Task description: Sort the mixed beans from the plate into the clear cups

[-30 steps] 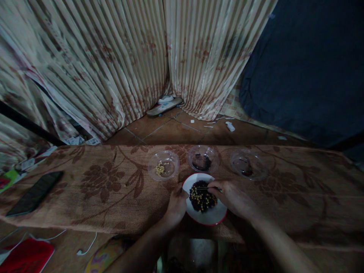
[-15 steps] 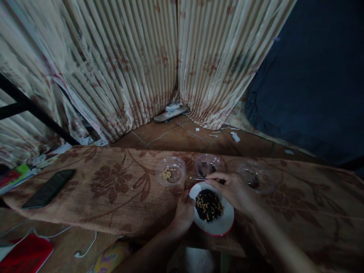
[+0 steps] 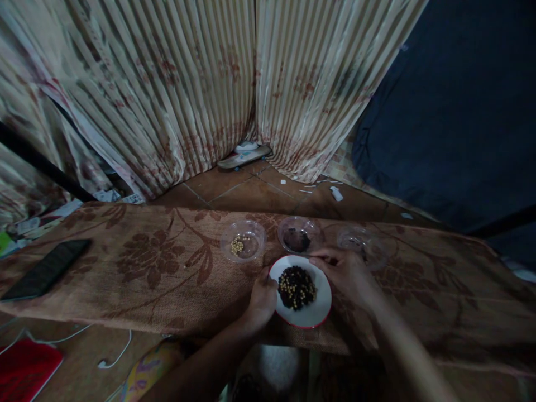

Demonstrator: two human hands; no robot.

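My left hand grips the left side of a white plate with a red rim, thumb over the edge. A mixed heap of black and yellowish beans lies on it. At the plate's upper right rim is my right hand, fingers closed in a pinch; the slim tweezers seen in it a moment ago hardly show now. Beyond the plate stand three clear plastic bowls: the left bowl holds yellowish beans, the middle bowl dark ones. My right hand partly covers the right bowl, with a few dark bits inside.
A brown flowered cloth covers the long table. A black phone lies at its left end. Behind are striped curtains, a skateboard and litter on the tiled floor. A white earphone cable lies below at left.
The view has shifted, so the table and bowls appear slightly left and higher. The tweezers, which pointed left over the plate's far rim, are now hardly visible. My left hand keeps holding the plate.
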